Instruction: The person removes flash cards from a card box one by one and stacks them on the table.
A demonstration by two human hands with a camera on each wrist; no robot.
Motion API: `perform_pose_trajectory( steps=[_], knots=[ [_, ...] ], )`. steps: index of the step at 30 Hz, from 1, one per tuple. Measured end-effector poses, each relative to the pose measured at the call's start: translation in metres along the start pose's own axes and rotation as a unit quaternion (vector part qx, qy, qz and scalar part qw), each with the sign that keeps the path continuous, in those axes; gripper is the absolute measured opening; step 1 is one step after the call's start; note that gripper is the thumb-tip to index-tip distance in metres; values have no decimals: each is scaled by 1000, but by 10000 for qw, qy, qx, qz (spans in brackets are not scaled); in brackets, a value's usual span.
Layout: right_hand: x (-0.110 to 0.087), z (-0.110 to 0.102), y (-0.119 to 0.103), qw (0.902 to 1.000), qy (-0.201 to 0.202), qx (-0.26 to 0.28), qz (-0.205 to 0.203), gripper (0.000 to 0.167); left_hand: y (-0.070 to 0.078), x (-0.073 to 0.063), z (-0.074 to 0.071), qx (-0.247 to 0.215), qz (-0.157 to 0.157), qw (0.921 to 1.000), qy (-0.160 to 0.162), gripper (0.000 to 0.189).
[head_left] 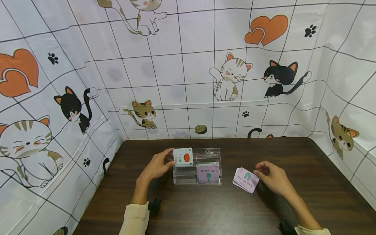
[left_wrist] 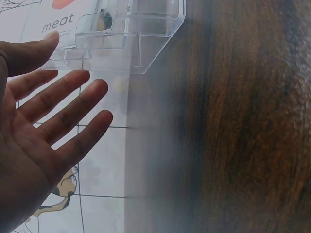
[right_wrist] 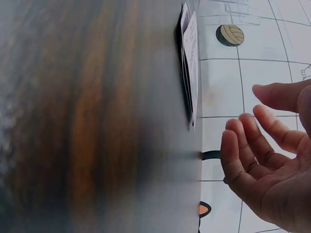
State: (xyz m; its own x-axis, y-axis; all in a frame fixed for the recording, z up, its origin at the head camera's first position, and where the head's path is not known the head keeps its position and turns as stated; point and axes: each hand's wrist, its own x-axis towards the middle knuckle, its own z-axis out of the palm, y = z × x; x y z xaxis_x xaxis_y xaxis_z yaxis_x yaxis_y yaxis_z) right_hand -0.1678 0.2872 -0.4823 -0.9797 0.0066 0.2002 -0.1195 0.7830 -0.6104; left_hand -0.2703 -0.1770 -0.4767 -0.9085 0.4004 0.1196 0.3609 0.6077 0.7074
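Note:
A transparent tiered card holder stands near the back of the table. A white "meat" card with a red picture sits in its upper left slot, and a purple "raincoat" card in the lower right slot. My left hand is at the holder's left side, thumb at the meat card's edge and the other fingers stretched out. Purple cards lie in a slightly fanned pile, a "trousers" card on top. Just right of the pile hovers my right hand, fingers loosely bent, holding nothing.
The dark brown wooden table reaches back to a white cat-print cloth that hangs behind and on both sides. A black wrist strap is on the left arm, below the holder.

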Motion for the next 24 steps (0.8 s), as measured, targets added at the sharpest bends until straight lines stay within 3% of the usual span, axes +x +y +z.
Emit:
perform_pose_trajectory(
  steps=[24],
  knots=[
    [13, 15, -13, 9989, -206, 376, -174, 20, 1, -1, 0, 79, -8, 10000, 33, 64]
  ],
)
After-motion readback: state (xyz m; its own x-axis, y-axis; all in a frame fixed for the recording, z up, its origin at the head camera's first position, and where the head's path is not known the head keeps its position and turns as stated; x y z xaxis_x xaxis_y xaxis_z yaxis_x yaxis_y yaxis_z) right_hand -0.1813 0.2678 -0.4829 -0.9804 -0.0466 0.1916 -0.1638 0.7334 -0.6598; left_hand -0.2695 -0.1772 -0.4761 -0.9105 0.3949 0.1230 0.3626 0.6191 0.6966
